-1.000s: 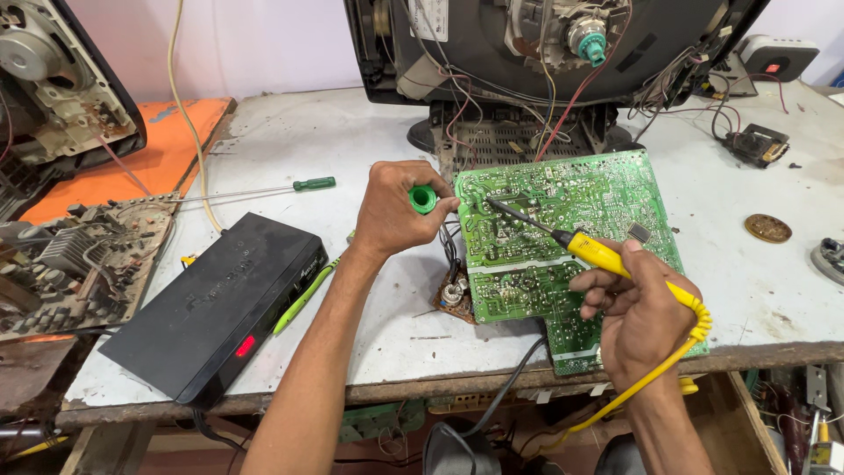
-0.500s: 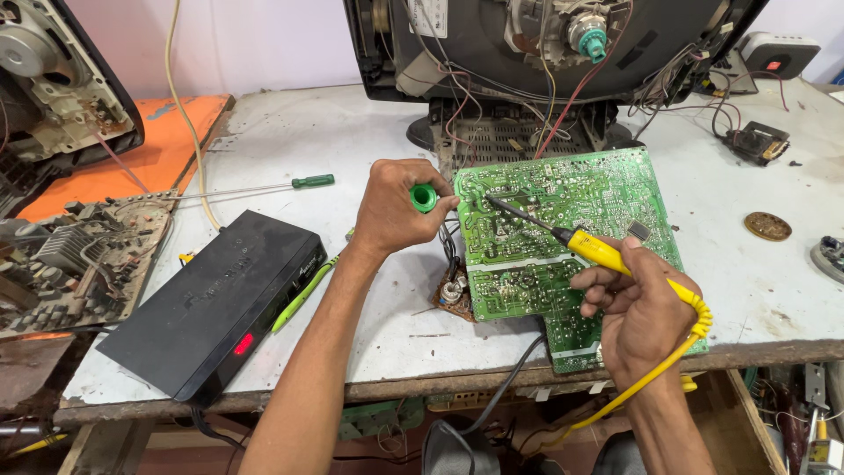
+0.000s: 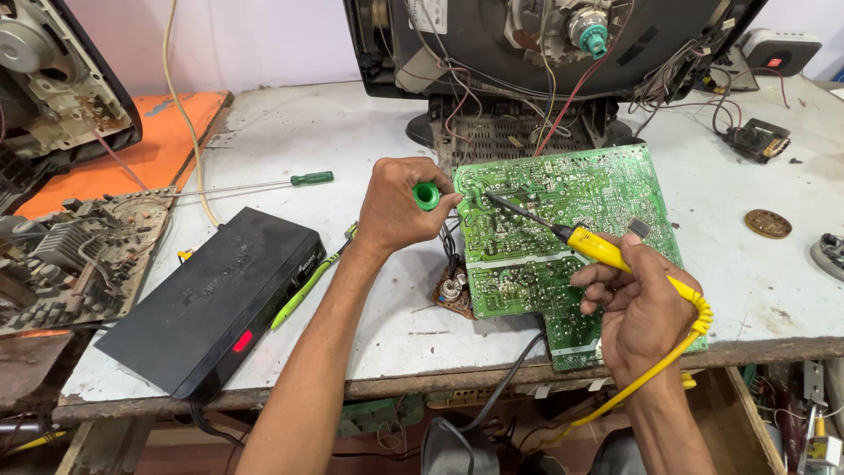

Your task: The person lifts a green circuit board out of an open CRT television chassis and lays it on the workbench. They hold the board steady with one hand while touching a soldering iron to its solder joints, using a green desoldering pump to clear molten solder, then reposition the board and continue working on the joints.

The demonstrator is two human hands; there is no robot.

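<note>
A green circuit board (image 3: 571,255) lies solder side up on the white workbench (image 3: 334,132), overhanging its front edge. My right hand (image 3: 637,308) grips a yellow soldering iron (image 3: 598,248) whose dark tip touches the upper left part of the board. A yellow cord (image 3: 677,347) runs from the iron down past the bench edge. My left hand (image 3: 400,207) holds a small green spool-like object (image 3: 427,195) right beside the board's upper left corner. Wires and a brown component (image 3: 452,288) hang under the board's left edge.
An open tube television (image 3: 527,44) stands behind the board. A black box with a red light (image 3: 215,303) lies at the left, with a green screwdriver (image 3: 312,179) behind it, a green pen-like tool (image 3: 308,286) beside it and a grey chassis (image 3: 70,259) further left. Small parts (image 3: 767,223) sit at right.
</note>
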